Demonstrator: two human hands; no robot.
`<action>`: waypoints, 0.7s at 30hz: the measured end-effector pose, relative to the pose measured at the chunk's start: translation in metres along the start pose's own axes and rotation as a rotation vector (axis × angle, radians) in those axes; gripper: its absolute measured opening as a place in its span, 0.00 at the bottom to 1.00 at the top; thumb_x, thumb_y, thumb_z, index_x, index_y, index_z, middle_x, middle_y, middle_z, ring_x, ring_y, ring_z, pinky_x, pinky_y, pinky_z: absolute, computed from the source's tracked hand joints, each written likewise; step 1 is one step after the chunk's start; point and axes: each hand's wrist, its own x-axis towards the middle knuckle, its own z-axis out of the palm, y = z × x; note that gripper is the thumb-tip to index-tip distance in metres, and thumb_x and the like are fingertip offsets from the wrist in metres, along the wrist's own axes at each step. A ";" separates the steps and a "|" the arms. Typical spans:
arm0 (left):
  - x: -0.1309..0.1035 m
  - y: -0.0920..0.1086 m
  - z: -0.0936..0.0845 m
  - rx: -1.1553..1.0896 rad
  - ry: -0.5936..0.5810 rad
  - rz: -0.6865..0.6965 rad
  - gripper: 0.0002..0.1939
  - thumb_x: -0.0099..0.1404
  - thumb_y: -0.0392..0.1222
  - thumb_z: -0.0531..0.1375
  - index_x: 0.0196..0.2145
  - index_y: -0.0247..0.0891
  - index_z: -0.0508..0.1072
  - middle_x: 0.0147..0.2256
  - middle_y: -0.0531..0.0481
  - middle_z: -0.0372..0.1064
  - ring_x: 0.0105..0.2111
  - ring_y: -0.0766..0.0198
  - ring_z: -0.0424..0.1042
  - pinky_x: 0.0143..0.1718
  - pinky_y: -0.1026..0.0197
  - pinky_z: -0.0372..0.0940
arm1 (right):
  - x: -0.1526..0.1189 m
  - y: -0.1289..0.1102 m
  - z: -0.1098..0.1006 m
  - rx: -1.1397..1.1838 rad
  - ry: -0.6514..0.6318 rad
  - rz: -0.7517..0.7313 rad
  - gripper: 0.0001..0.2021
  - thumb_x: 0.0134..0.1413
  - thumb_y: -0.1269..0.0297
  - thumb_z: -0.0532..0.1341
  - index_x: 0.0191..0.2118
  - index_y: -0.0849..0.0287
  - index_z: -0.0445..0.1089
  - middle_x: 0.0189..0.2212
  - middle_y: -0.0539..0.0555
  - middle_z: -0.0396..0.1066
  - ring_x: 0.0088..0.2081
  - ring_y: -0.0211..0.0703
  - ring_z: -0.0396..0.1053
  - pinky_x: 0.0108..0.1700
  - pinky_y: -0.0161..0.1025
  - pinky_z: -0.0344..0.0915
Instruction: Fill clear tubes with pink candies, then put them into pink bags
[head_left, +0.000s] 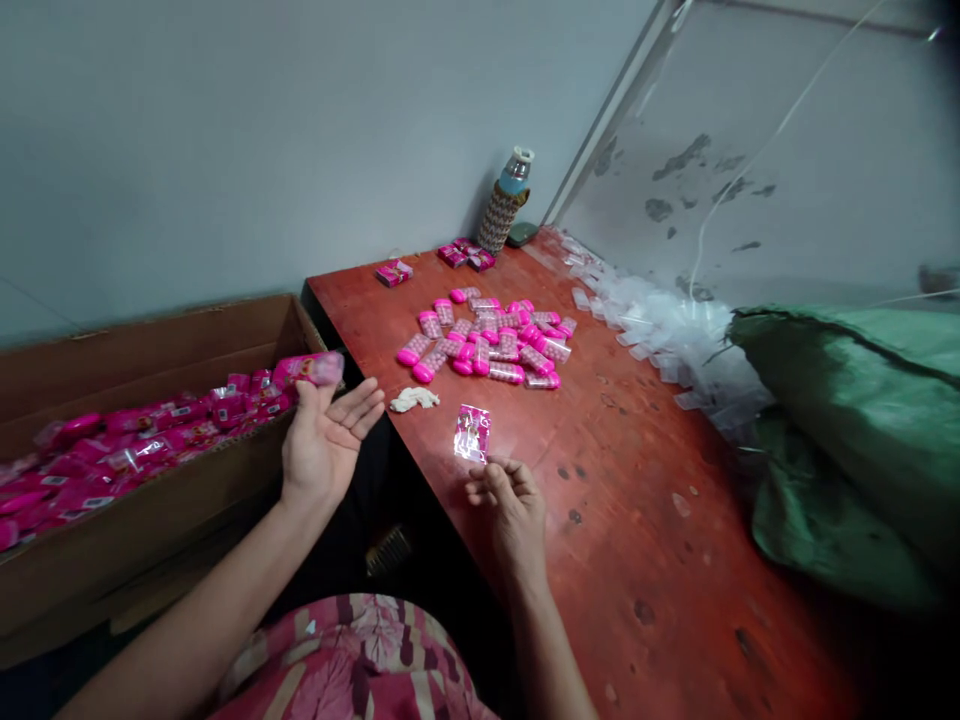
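My left hand is palm up beside the carton, its fingers spread. A blurred pink wrapped container is just beyond its thumb, over the carton's edge; whether they touch is unclear. My right hand pinches the lower edge of a shiny pink printed sleeve above the red table. Behind the sleeve lies a pile of clear containers with pink caps. A crumpled white cloth lies at the table's left edge.
The cardboard carton at the left holds many pink wrapped containers. Small pink stacks and a bottle in a woven cover stand near the wall. Clear plastic pieces and a green sack are at the right.
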 end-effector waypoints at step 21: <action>0.057 -0.062 0.003 1.898 -0.372 0.691 0.16 0.61 0.31 0.47 0.41 0.34 0.71 0.43 0.40 0.68 0.46 0.54 0.64 0.45 0.55 0.60 | -0.004 0.008 -0.017 -0.082 -0.045 0.033 0.08 0.51 0.60 0.58 0.30 0.60 0.65 0.24 0.50 0.68 0.22 0.33 0.65 0.26 0.31 0.63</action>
